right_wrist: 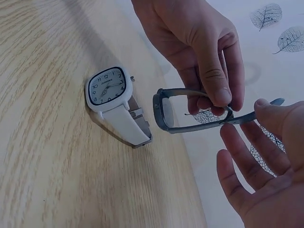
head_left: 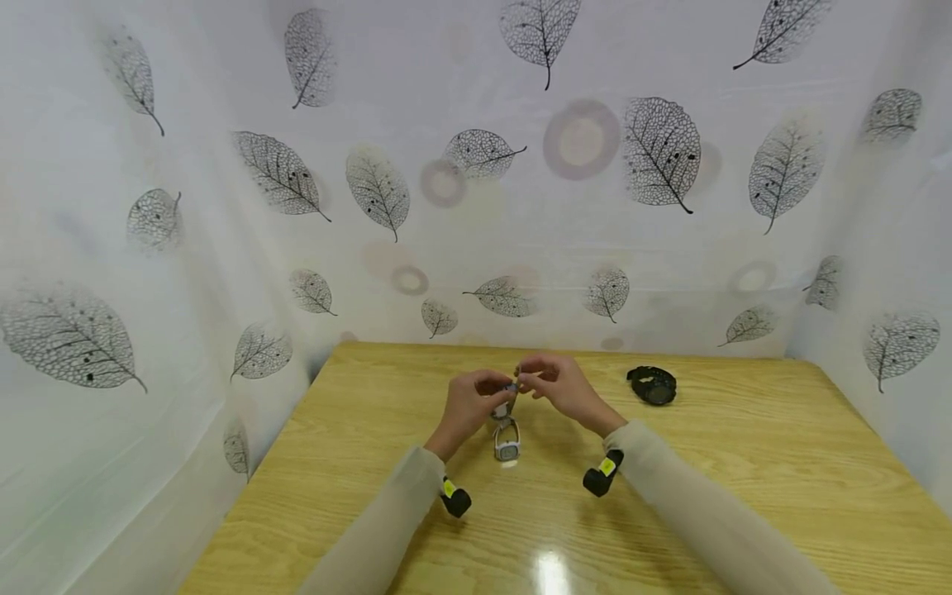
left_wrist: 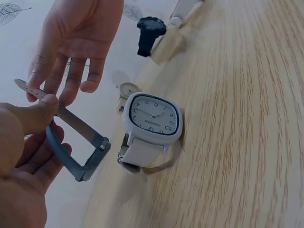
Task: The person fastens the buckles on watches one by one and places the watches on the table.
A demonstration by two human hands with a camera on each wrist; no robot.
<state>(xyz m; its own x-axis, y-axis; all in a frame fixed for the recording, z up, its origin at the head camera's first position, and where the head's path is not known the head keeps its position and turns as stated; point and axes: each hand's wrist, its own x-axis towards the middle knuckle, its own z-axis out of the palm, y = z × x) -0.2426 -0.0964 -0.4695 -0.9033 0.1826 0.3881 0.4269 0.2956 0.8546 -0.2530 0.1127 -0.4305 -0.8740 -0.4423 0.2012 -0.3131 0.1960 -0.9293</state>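
Both hands are on a blue-grey wristwatch (right_wrist: 164,110) raised above the table, its strap forming a loop. My left hand (head_left: 468,409) pinches the strap between thumb and fingers, where the two strap ends overlap near the buckle. Thumb and index finger of my right hand (head_left: 561,387) pinch the free strap end (left_wrist: 28,88); the other fingers are spread loosely. Below the hands, a white wristwatch (left_wrist: 152,116) with a rounded square dial stands on the table, strap fastened. A small round-dial watch (left_wrist: 128,89) is partly hidden behind it.
A black watch (head_left: 654,387) lies on the wooden table (head_left: 744,463), right of my right hand near the back edge. Leaf-printed white sheeting (head_left: 476,223) rises behind the table and along both sides. Each wrist carries a small black camera (head_left: 601,475).
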